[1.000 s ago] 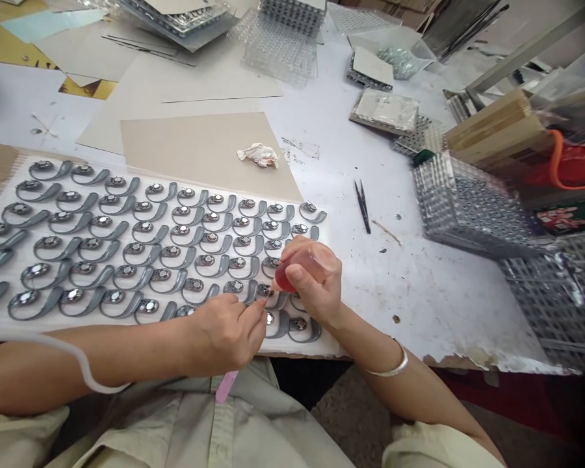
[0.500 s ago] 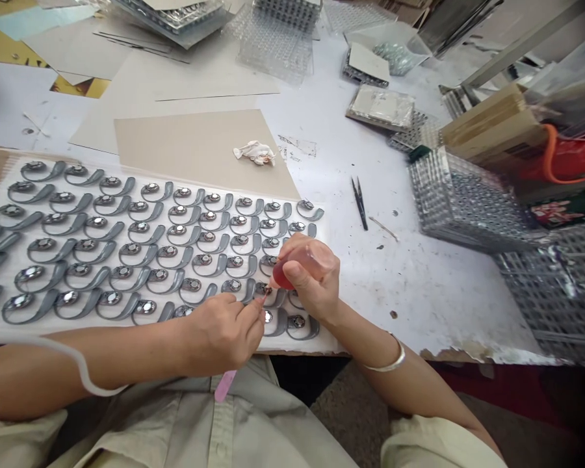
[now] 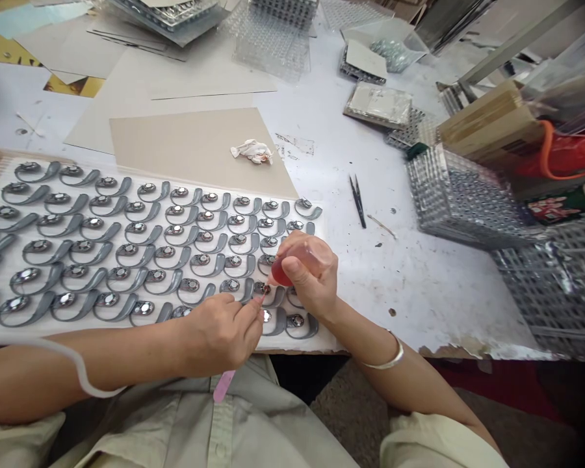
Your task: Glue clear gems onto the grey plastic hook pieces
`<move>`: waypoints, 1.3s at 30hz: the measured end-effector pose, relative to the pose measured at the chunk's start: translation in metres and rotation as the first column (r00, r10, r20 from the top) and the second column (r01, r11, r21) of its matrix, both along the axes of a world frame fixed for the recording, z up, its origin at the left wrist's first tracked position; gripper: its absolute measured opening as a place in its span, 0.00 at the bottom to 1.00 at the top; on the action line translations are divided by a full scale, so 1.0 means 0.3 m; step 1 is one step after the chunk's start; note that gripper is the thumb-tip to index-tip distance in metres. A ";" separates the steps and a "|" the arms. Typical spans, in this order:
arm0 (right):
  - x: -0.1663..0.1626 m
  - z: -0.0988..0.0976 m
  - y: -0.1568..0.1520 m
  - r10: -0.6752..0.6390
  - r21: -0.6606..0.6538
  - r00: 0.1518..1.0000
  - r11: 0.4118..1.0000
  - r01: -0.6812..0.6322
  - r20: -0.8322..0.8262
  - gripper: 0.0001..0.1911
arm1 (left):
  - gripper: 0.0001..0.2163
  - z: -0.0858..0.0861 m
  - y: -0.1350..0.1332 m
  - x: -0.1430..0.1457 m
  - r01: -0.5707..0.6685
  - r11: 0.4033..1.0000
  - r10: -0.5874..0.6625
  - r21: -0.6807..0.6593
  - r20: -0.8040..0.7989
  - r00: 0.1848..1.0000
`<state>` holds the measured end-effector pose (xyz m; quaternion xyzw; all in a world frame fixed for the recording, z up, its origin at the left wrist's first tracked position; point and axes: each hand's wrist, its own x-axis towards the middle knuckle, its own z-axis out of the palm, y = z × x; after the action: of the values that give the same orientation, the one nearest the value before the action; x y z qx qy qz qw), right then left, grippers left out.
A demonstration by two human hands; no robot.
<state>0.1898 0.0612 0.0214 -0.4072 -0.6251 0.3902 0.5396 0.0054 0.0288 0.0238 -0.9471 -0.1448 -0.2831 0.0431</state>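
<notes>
My left hand (image 3: 227,330) is closed around a thin tool with a pink handle (image 3: 223,386); its narrow tip reaches up to a grey curved band with a round jewelled head (image 3: 262,288). In my right hand (image 3: 312,276), the fingers wrap a soft squeeze bottle (image 3: 299,260) of pinkish-red liquid. The bottle is tilted, its nozzle end beside that same jewelled head; whether it touches cannot be told. Several like bands lie in rows on a white sheet (image 3: 329,305), some partly hidden behind my hands and left forearm.
Black tweezers (image 3: 357,201) and a thin stick (image 3: 381,227) lie right of the sheet. A crumpled tissue (image 3: 252,151) rests on beige card (image 3: 185,140) behind. Stacked clear trays (image 3: 463,195) and a cardboard box (image 3: 492,120) stand at the right.
The whole view has shifted very slightly, so everything sits a little further left. Both hands keep almost the same pose at the same jewelled head.
</notes>
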 end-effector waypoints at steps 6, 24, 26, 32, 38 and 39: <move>0.004 -0.007 0.002 -0.033 0.002 0.999 0.999 0.033 -0.001 0.13 | 0.07 -0.003 0.000 0.003 -0.006 1.000 0.007 -0.002 0.015 1.000; 0.009 -0.013 0.002 -0.045 0.021 0.999 0.999 0.045 0.006 0.13 | 0.08 0.002 0.004 0.000 0.012 1.000 -0.012 -0.011 0.023 1.000; 0.010 -0.014 0.003 -0.035 0.034 0.999 0.999 0.035 0.002 0.12 | 0.08 0.003 0.004 -0.001 0.015 1.000 -0.015 -0.012 0.022 1.000; 0.008 -0.002 0.004 -0.031 0.025 1.000 0.999 0.031 0.000 0.15 | 0.08 0.007 0.005 -0.002 0.013 1.000 -0.013 -0.010 0.001 1.000; 0.011 0.000 0.000 -0.001 0.049 0.997 0.999 0.005 -0.076 0.11 | 0.10 -0.008 0.001 -0.007 0.021 0.999 -0.022 -0.026 -0.009 1.000; 0.014 -0.001 0.000 -0.003 0.065 0.997 0.998 0.009 -0.080 0.10 | 0.10 -0.010 0.000 -0.007 0.018 1.000 -0.018 -0.023 -0.005 1.000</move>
<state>0.1940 0.0612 0.0211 -0.3751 -0.6142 0.3838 0.5785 0.0032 0.0287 0.0208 -0.9496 -0.1393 -0.2794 0.0299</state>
